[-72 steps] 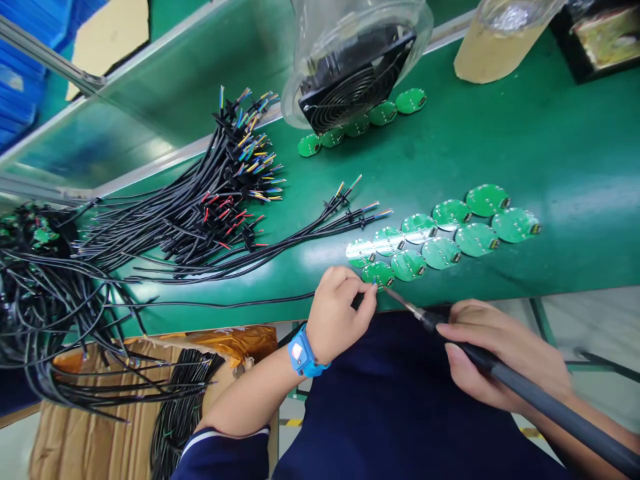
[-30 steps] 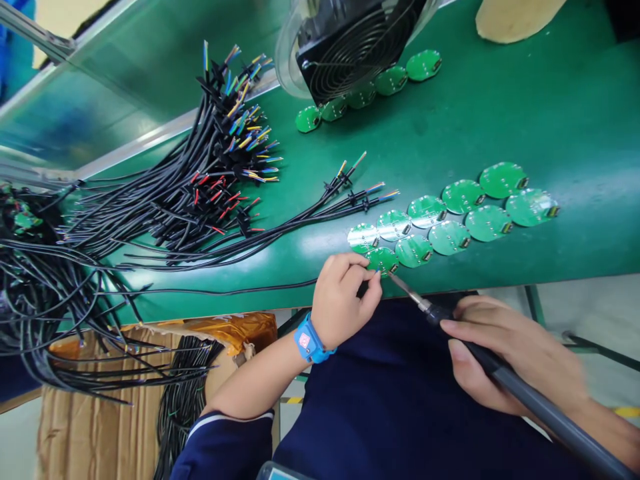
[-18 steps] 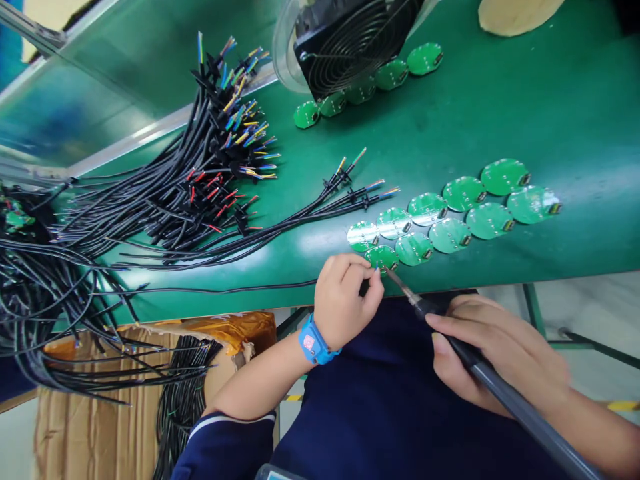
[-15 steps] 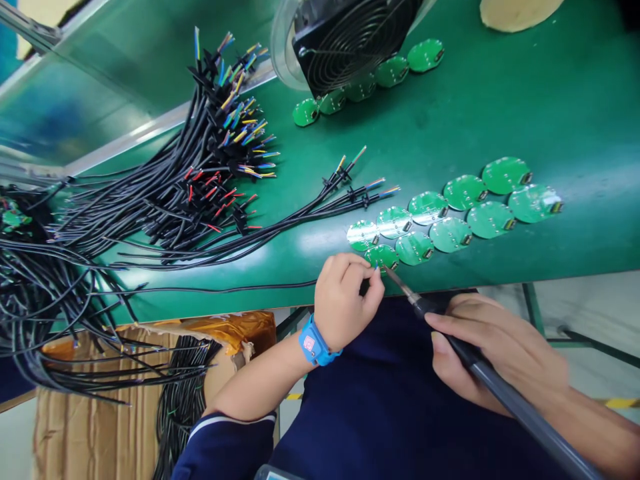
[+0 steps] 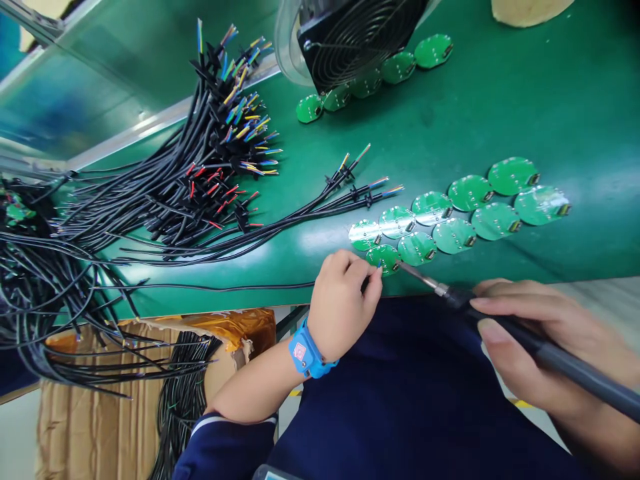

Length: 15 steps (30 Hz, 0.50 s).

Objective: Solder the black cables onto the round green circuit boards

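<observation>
My left hand (image 5: 343,303) is closed in a pinch on the end of a black cable (image 5: 240,289), which trails left along the bench edge. A small blue wire tip shows at its fingertips, over the nearest round green circuit board (image 5: 383,258). My right hand (image 5: 545,340) grips a soldering iron (image 5: 500,320) like a pen. The iron's thin metal tip points left and lies close to that board's right edge; whether it touches is too small to tell. More green boards (image 5: 453,235) lie in two slanting rows to the right.
A black fan (image 5: 360,47) stands at the back, with several more boards (image 5: 399,67) beside it. Bundles of black cables (image 5: 185,153) with bare coloured wire ends cover the left of the green bench (image 5: 575,120). Below its edge is a cardboard box (image 5: 95,407) holding more cables.
The soldering iron and my right hand have shifted right, and the iron lies flatter, its tip moved to the board's right edge. My left hand stays nearly in place, still pinching.
</observation>
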Tool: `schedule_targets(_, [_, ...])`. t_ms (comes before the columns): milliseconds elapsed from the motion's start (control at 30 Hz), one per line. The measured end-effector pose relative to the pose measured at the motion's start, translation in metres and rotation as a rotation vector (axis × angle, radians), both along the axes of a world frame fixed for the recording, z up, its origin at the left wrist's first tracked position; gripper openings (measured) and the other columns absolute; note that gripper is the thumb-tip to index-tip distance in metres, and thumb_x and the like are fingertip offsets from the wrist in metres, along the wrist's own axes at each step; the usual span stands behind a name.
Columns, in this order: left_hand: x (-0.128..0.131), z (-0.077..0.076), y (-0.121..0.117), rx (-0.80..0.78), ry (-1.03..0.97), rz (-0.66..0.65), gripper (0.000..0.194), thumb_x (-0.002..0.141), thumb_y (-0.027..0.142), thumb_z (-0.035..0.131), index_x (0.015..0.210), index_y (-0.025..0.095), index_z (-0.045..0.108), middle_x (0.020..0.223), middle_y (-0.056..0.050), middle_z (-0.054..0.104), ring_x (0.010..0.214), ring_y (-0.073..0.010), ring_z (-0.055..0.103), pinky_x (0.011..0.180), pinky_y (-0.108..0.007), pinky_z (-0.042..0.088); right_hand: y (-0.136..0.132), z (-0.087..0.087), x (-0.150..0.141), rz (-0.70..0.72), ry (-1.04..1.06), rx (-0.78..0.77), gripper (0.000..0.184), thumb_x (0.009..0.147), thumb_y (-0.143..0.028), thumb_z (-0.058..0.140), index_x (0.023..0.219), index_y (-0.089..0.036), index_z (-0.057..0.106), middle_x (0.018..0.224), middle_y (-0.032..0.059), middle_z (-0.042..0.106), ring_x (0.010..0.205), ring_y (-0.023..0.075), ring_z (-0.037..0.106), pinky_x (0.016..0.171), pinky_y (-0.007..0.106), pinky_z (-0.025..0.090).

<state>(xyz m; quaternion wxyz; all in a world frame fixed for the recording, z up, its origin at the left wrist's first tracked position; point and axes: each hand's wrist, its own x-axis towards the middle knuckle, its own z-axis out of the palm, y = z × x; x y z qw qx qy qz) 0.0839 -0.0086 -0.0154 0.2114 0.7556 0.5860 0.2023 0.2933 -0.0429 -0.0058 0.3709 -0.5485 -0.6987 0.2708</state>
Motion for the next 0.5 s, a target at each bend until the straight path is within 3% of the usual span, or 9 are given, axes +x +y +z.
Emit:
schedule_targets(267, [-0.0050,0.0045,0.0049,-0.097,-0.019,-0.069,0.013,0.087,0.023,0.053,0.083,0.018,0.063,0.078,-0.002,0.061,0.079,-0.0158,0.052,0.075,-0.031,0.043,0.0095,-0.0076,-0.0049,0.078,0.027,0.021,0.016,0.075,-0.021,0.057,0.091,-0.023,0.057,0.077,0.0028,0.062,0.073,0.0175,0.063,0.061,0.031,0.049])
schedule_targets(500, [-0.0027,0.0070,0.0058,-0.121,-0.023,-0.035,0.013,0.087,0.022,0.052,0.082,0.018,0.063,0.079,-0.002,0.063,0.078,-0.0157,0.053,0.074,-0.031,0.042,0.0108,-0.0088,-0.0067,0.102,-0.009,0.031,0.014,0.075,-0.019,0.057,0.089,-0.022,0.057,0.077,0.0018,0.062,0.072,0.0154,0.063,0.060,0.027,0.050])
